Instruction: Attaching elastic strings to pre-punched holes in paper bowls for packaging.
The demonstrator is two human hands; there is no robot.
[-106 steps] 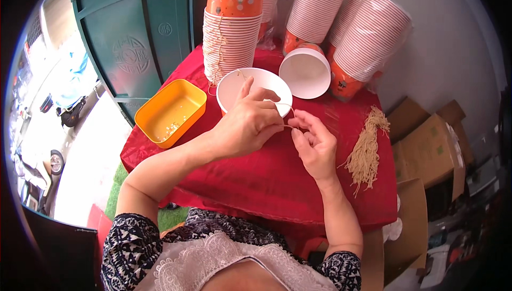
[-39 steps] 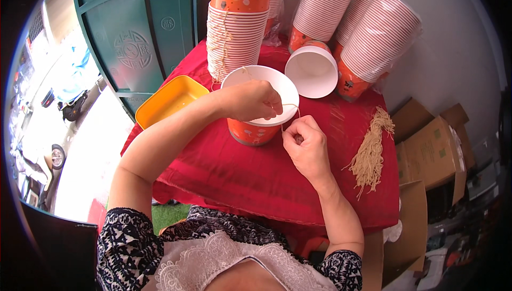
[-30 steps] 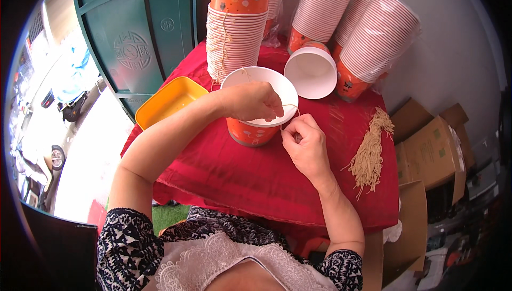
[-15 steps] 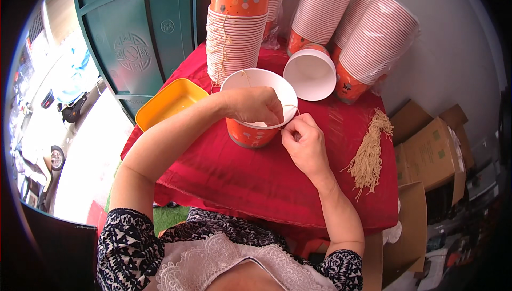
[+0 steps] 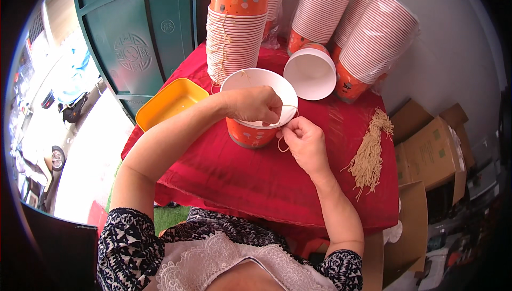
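Observation:
An orange paper bucket (image 5: 248, 134) with a white inside stands on the red cloth, tilted a little toward me. My left hand (image 5: 253, 103) reaches into its mouth with curled fingers; what the fingertips hold, if anything, is hidden. A thin beige cord (image 5: 289, 106) runs from beside that hand over the right side of the rim. Outside the rim, my right hand (image 5: 305, 143) is closed in a pinch on the cord, and a small loop of it hangs below the fingertips. Another cord end lies against the bucket's far inner wall.
A tall stack of buckets (image 5: 233, 46) rises behind, cords hanging down its side. Bagged stacks (image 5: 377, 38) and a tipped bucket (image 5: 310, 75) stand at the back right. A yellow tray (image 5: 172, 99) is at left, a bundle of cords (image 5: 369, 155) at right, cardboard boxes (image 5: 431, 150) beyond the table edge.
The right hand has shifted slightly down, and a loop of cord now shows below its fingers. My left hand has moved very little inside the bucket.

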